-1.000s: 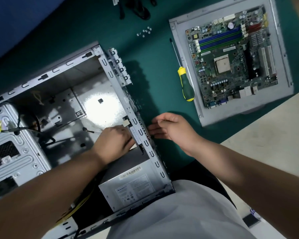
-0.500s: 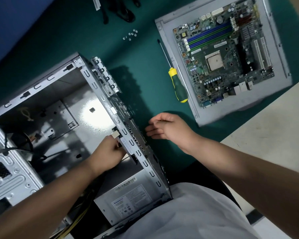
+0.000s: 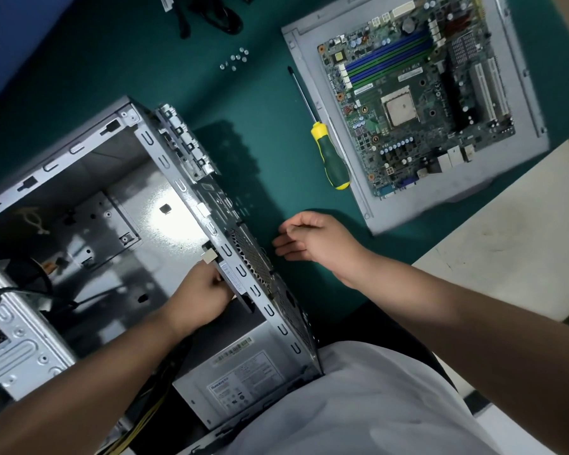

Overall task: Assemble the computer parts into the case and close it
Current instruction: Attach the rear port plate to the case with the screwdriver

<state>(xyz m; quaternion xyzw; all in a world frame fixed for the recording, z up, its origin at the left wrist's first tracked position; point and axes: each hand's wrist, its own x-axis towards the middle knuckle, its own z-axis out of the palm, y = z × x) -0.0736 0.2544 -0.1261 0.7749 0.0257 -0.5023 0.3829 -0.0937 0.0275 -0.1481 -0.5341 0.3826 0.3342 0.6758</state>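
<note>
Inside case (image 3: pixel 79 152) — left hand (image 3: pixel 204 293) grip clamped on fan (image 3: pixel 235 284); right hand (image 3: pixel 316 241) relaxed; PSU label (image 3: pixel 243 379) unreadable.

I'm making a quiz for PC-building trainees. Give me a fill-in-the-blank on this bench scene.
1. The motherboard lies on a grey ____.
2. The screwdriver has a green and ____ handle.
3. The left hand is ____ the case.
4. The loose screws lie on the ____ mat.

Missing words: panel; yellow; inside; green
</note>
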